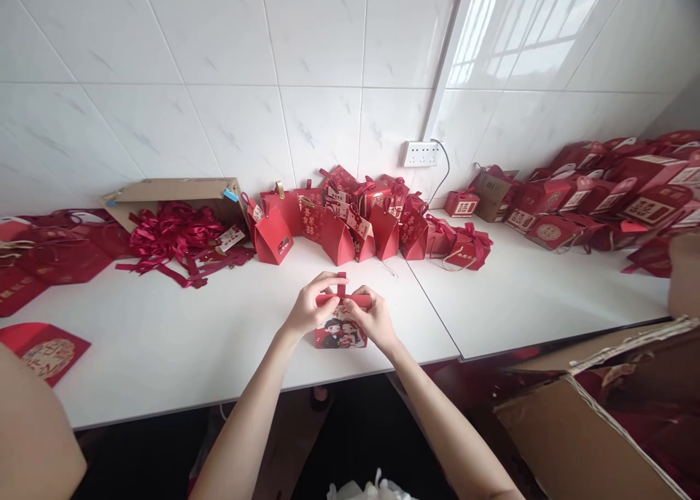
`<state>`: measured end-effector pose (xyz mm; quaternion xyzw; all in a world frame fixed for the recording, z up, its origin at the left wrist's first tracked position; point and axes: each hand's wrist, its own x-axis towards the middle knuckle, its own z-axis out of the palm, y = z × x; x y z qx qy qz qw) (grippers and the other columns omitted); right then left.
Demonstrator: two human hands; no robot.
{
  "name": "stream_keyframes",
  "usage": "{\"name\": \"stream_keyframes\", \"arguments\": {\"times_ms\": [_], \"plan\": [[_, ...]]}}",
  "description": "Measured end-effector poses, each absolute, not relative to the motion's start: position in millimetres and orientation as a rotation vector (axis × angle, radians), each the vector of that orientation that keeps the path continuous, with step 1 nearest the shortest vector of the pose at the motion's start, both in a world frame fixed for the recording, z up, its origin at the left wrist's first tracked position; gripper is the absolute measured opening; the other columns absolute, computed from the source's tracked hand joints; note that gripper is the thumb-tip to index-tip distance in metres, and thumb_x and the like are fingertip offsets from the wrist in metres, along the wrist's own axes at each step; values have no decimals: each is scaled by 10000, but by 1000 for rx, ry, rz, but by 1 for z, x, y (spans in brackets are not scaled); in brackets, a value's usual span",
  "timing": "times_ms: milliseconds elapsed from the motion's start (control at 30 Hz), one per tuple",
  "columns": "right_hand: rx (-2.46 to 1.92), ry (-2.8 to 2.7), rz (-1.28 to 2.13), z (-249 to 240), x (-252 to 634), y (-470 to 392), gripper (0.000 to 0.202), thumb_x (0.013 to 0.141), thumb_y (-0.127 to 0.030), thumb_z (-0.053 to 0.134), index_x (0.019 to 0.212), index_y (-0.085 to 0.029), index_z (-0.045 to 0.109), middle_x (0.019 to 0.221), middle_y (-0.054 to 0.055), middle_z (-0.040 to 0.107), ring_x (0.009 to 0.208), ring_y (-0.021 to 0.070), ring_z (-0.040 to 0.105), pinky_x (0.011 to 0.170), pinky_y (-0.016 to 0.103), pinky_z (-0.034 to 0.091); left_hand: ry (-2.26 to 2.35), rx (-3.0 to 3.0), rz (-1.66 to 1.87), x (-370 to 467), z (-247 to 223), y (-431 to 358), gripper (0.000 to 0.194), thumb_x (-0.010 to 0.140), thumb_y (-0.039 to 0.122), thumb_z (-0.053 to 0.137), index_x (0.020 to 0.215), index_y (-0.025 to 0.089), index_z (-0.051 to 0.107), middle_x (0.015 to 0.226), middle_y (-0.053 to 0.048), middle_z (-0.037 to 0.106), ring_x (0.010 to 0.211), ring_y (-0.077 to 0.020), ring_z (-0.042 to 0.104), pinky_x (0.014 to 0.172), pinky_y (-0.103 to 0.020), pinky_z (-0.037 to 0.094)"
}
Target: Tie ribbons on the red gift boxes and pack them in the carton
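A small red box (342, 336) with a cartoon couple printed on its front stands upright near the table's front edge. My left hand (314, 307) pinches the top of this box from the left, its index finger reaching to the red ribbon loop (342, 285) that sticks up at the middle. From the right, my right hand (372, 318) grips the same top edge, thumb at the front near the loop. Both thumbs nearly meet below the ribbon. Beyond my hands, several red peaked boxes (336, 237) stand in a row by the wall.
An open carton (172, 188) with dark red ribbons (175, 234) lies back left. Red boxes (547, 197) are piled at the right. A large carton (574, 434) is at lower right. A person's arm (33, 427) shows at left, another (685, 274) at right.
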<state>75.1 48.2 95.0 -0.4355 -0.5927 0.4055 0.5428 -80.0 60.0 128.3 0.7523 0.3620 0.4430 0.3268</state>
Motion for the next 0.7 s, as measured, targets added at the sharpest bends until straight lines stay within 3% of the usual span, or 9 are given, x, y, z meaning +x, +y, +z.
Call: {"name": "stream_keyframes", "arguments": {"times_ms": [133,233,333,400,433,533,700], "plan": [[-1050,-1317,1005,95,70,49,297,719,-334,600,569,-204,379,515,-75,389,498,82,355,492,220,319,975,1972,1182,-78,129,60,300,767,165,496,1030,187,639,1066,-50,573,676,-85,546,681,-251,534],[-1026,-1287,1091,97,72,49,299,688,-341,641,556,-189,419,515,-72,409,501,79,367,496,218,323,980,1958,1216,-78,124,60,358,781,164,500,1123,207,595,1117,-59,571,667,-80,555,669,-249,539],[-996,-1207,1165,98,82,50,327,672,-393,690,565,-179,467,530,-52,471,505,93,434,508,229,372,934,1876,1285,-84,110,57,681,824,227,539,1427,302,232,1302,-117,478,756,-104,616,670,-258,550],[-989,-1113,1180,97,91,50,326,712,-455,658,626,-182,501,558,-31,525,517,120,498,522,252,419,900,1816,1334,-87,97,52,863,831,346,583,1460,337,-9,1381,-155,394,1002,-192,618,771,-311,559],[-980,-1056,1183,97,97,49,323,738,-486,625,678,-184,525,594,-14,566,541,141,539,542,271,449,888,1792,1336,-86,90,47,910,822,418,596,1459,335,-48,1397,-165,368,1125,-240,568,825,-345,553],[-877,-833,1217,96,115,46,352,765,-538,584,857,-198,592,794,47,677,699,212,642,656,352,522,857,1735,1248,-74,79,29,982,772,557,622,1460,315,-35,1368,-175,401,1218,-305,506,891,-419,535],[-746,-653,1219,93,140,35,413,825,-583,502,1003,-231,624,999,70,696,909,269,663,757,436,545,898,1717,1292,-33,100,1,906,723,541,687,1411,267,165,1261,-150,517,1138,-293,567,904,-410,529]]}}
